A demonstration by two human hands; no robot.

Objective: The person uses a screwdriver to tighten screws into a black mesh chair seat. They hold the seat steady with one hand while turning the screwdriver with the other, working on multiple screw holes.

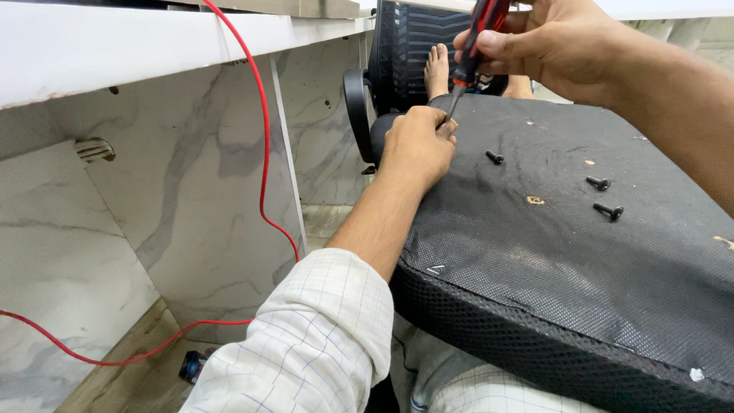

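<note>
The screwdriver point(472, 53), with its red and black handle, is standing nearly upright over the far left edge of the upturned black seat cushion point(566, 252). Its thin metal shaft is running down and slightly leftward from the handle, so the long axis is tilting only a little from vertical. The tip is meeting the cushion directly at the fingertips of the left hand point(417, 145), just beyond the knuckles; whether a screw is sitting under it cannot be told, since the fingers are hiding the spot.

The right hand point(550, 46) is wrapping the handle from above, fingers pressed together around it with the thumb lying along the grip. The left hand is resting on the cushion below, fingers curled and pinched close around the lower end of the shaft, steadying it. The left hand is the nearer one to the tip; the right is holding the upper end.

To the right of both hands, three black screws are lying loose on the fabric: one point(495, 157) near the left fingers, two more point(598, 183) point(608, 210) farther out, close to each other. A small tan hole point(535, 200) is showing between them.

Left of the left forearm, a red cable point(264, 153) is hanging down across a marble-patterned panel point(191, 191). Beyond the fingers a black chair back point(405, 46) is standing, with a bare foot point(436, 69) in front of it. No labels or packages are readable here.
</note>
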